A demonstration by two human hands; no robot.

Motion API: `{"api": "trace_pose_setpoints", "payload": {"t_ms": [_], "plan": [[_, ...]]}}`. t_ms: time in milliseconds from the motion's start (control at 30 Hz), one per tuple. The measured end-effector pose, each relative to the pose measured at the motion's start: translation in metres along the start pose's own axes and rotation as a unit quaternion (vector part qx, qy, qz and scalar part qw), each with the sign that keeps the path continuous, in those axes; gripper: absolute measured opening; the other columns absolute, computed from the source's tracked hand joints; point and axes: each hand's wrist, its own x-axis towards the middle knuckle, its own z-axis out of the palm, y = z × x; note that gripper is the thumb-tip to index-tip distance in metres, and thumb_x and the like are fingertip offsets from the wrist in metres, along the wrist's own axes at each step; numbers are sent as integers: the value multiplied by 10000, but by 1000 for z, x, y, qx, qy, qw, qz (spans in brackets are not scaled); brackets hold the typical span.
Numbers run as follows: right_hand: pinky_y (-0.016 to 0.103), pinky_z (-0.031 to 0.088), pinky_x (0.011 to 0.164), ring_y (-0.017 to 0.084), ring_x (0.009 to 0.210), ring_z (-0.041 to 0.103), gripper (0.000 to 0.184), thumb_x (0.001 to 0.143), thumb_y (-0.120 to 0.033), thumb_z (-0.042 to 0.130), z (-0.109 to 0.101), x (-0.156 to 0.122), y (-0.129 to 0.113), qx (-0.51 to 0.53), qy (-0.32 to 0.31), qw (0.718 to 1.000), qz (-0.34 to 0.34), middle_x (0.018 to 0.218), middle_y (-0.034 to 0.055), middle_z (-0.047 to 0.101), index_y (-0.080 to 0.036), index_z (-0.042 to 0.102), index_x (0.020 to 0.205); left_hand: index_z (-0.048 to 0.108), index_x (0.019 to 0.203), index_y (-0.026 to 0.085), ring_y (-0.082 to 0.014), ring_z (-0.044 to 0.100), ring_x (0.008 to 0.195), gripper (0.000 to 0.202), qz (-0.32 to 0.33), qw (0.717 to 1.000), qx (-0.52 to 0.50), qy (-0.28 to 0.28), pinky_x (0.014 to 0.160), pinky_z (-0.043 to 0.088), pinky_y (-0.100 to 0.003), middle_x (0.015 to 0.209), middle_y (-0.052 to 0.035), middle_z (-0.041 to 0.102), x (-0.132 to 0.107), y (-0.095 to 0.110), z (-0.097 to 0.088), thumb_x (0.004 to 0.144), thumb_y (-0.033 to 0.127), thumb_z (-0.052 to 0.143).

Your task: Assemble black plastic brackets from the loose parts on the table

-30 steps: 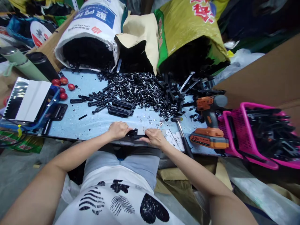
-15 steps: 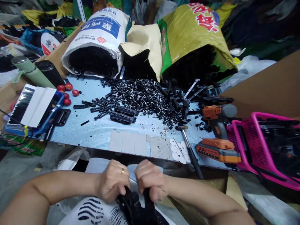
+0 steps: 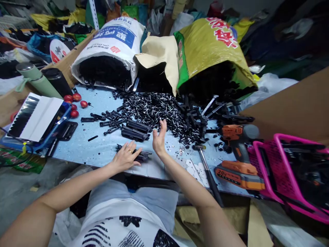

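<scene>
My left hand lies flat with its fingers spread on a black plastic assembly near the front edge of the blue table. A ring shows on one finger. Raised just right of that part is my right hand, fingers stretched out and apart, holding nothing. It hovers in front of a big heap of small black pegs with metal pins. A stack of long black plastic bars lies just behind my left hand.
Three open sacks of black parts stand at the back. An orange cordless drill and a hammer lie at the right, beside a pink basket. At the left sit a blue tray, red fruits and two flasks.
Both hands held a black part at my lap half a second ago. Now the part lies on the table under my left hand, and my right hand has let go and risen.
</scene>
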Motion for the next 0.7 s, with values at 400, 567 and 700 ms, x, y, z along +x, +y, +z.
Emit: {"api": "trace_pose_setpoints", "payload": {"t_ms": [400, 567, 700], "plan": [[397, 378, 985, 247, 1094, 509, 320, 845, -330, 519, 69, 205, 47, -170, -167, 968, -81, 1142, 141, 572, -141, 538, 1103, 210, 1458, 184, -305, 92, 1418, 687, -121, 991, -6, -63, 1110, 103, -579, 1519, -153, 204, 53, -41, -4, 896, 527, 406], [399, 409, 934, 271, 1051, 550, 479, 816, -283, 564, 138, 263, 55, -168, -182, 969, 11, 1147, 198, 573, -74, 446, 1230, 260, 1423, 121, -306, 182, 1398, 627, -233, 971, -51, -15, 1102, 212, -523, 1471, -186, 303, 51, -114, -21, 921, 477, 379], [458, 405, 917, 308, 1019, 572, 627, 796, -241, 573, 185, 290, 59, -177, -158, 968, 82, 1123, 221, 583, -58, 313, 1336, 398, 1322, 80, -290, 356, 1309, 526, -276, 958, -75, -15, 1072, 306, -428, 1359, -198, 437, 74, -187, -9, 913, 408, 430]]}}
